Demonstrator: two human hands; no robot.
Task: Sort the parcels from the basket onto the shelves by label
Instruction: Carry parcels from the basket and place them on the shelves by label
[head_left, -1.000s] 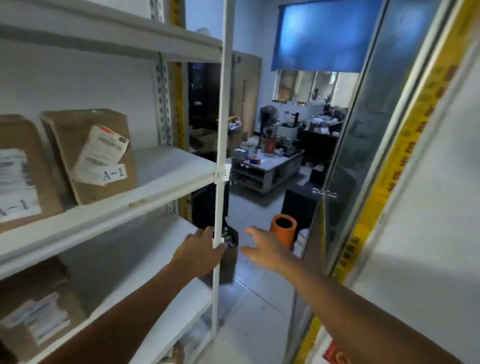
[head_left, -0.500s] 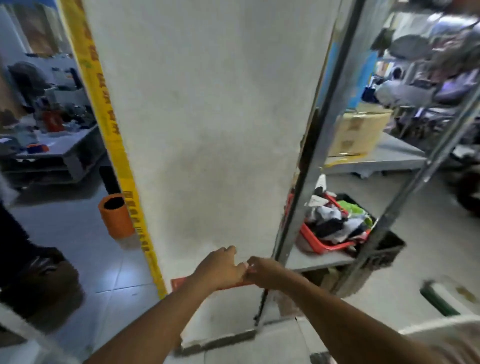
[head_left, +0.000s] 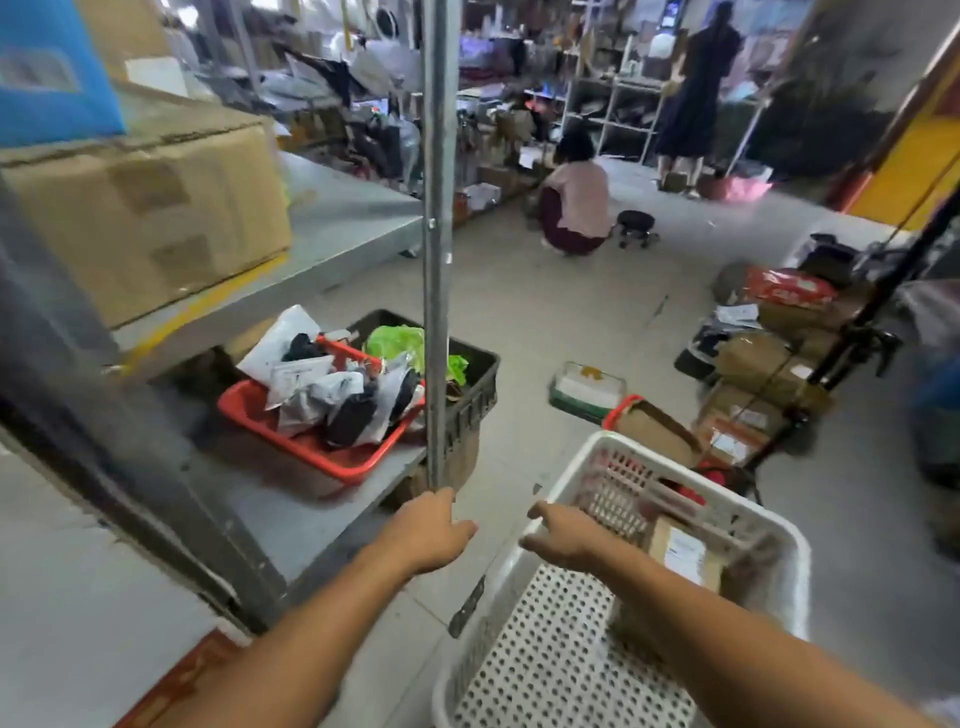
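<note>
White perforated plastic basket (head_left: 670, 467) stood on the floor at lower right, nearly emptied; one brown cardboard parcel (head_left: 684, 555) with a white label lay against its far wall, another brown shape beside it too blurred to name. Both arms reached forward. Left hand (head_left: 427, 531) hovered near the foot of the steel shelf post (head_left: 435, 260), fingers loosely curled, nothing in it. Right hand (head_left: 563, 531) hung over the basket's near rim, fingers relaxed and spread, likewise empty. Grey metal shelf (head_left: 343, 223) at left carried a large cardboard box (head_left: 150, 213); the lower level held a red tray (head_left: 311, 447) heaped with poly mailers, a black crate (head_left: 467, 395) behind it. Judged step: reaching in for the next parcel. Best done by carrying the right hand past the rim to the far wall, gripping the parcel by its edges with the label facing up, and reading it before turning to the shelves. Label text was unreadable from here.
</note>
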